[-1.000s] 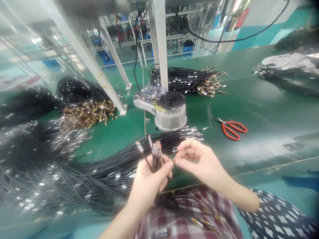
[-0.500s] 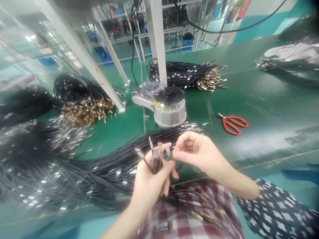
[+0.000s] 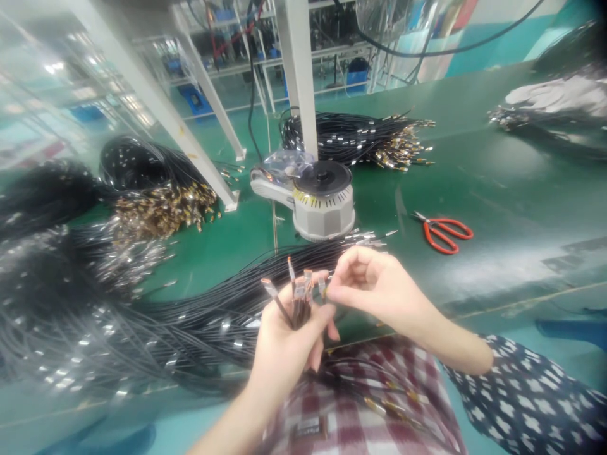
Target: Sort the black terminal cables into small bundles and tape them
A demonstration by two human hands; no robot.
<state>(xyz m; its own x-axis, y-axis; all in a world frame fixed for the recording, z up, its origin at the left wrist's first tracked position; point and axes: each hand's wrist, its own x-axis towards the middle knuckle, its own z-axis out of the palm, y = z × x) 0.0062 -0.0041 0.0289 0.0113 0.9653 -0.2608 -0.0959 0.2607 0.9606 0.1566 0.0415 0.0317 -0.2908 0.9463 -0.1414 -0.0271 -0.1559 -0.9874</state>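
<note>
My left hand (image 3: 289, 341) is closed around a bunch of black cables (image 3: 300, 309). Their flat silver connector ends stick up above the fingers, some fanned apart. My right hand (image 3: 372, 281) is closed in a pinch beside the rightmost connector end (image 3: 322, 284). A tiny yellowish bit shows at its fingertips, too small to make out. Below the left hand, the cables run over a checked cloth on the lap, with gold-tipped ends (image 3: 391, 409) to the right. Behind both hands, a long bundle of black cables (image 3: 203, 316) lies along the green table.
A round grey tape dispenser (image 3: 325, 215) stands behind my hands, beside a white post (image 3: 306, 82). Red-handled nippers (image 3: 446, 234) lie to the right. Gold-ended cable coils (image 3: 156, 208) are at the left, with another coil (image 3: 351, 136) at the back. White gloves (image 3: 559, 98) lie far right.
Little differs. The cable ends in my left hand have shifted slightly right, so the rightmost end is closer to my right fingertips. My right hand keeps its pinch.
</note>
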